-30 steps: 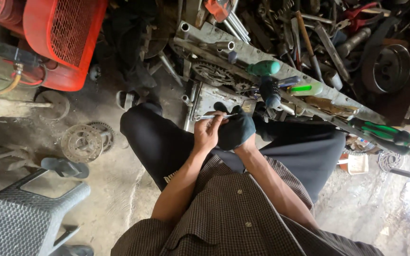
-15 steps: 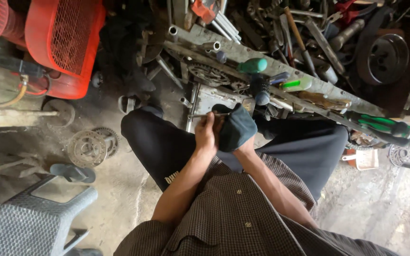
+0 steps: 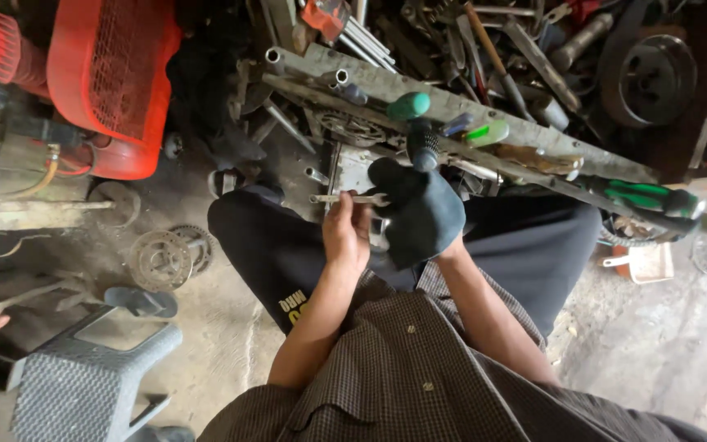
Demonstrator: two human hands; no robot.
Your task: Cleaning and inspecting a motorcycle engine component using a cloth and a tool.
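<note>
**Describer:** Fingers (image 3: 352,214) of the bare left hand (image 3: 345,233) are pinched shut on a slim metal wrench (image 3: 347,199), held level above the person's lap. Just right of it, the right hand (image 3: 419,214), in a dark glove, is curled closed; its fingers touch the wrench's right end, and a black-handled tool (image 3: 423,147) sticks up behind them. Whether the glove grips that handle, I cannot tell.

**Listener:** What could go wrong?

**Describer:** My judgement: the pinch is light and near one end, so a twist from the gloved side could lever the wrench free. It would fall past the dark trousers (image 3: 288,254) to the dusty floor (image 3: 206,327), near the loose gears (image 3: 161,260). Further right, a green-handled screwdriver (image 3: 644,196) lies on a cluttered metal rail (image 3: 484,115); a bumped elbow might knock it off.
</note>
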